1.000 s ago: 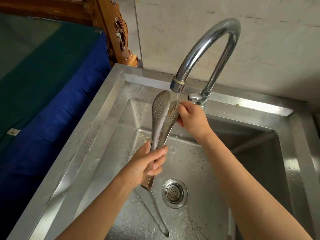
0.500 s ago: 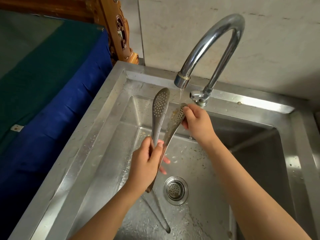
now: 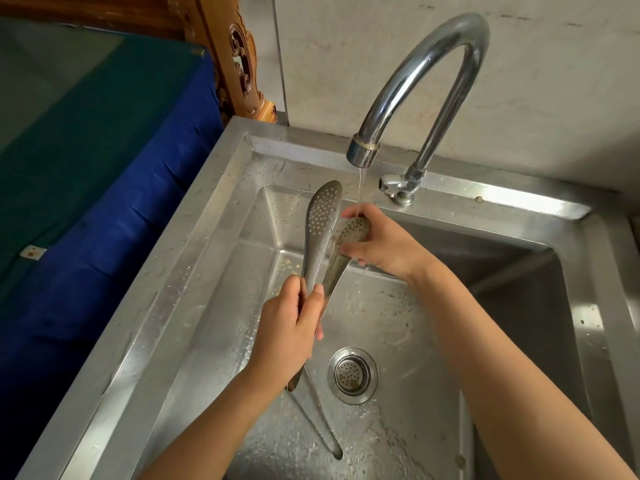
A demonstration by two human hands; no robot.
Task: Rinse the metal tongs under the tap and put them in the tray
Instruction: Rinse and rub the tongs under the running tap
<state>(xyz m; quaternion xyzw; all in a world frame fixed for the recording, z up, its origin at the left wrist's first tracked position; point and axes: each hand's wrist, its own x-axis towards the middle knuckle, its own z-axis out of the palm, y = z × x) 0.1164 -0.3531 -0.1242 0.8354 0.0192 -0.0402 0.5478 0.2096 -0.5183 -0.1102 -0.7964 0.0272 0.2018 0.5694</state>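
The metal tongs (image 3: 320,233) have two perforated spoon-shaped heads and point up toward the tap (image 3: 415,84). My left hand (image 3: 289,336) grips their handles over the sink basin. My right hand (image 3: 381,244) is wrapped around the right-hand head, directly under a thin stream of running water (image 3: 361,185). The left-hand head stands free, just left of the stream. No tray is in view.
The steel sink (image 3: 194,271) is wet, with a round drain strainer (image 3: 352,375) at its bottom. A second thin metal utensil (image 3: 318,424) lies on the basin floor. A blue and green cloth-covered surface (image 3: 86,150) lies to the left, carved wood (image 3: 239,64) behind it.
My left hand turned its grip on the handles, so its back now faces me. My right hand slid from the tip of the right-hand head to clasp it under the stream.
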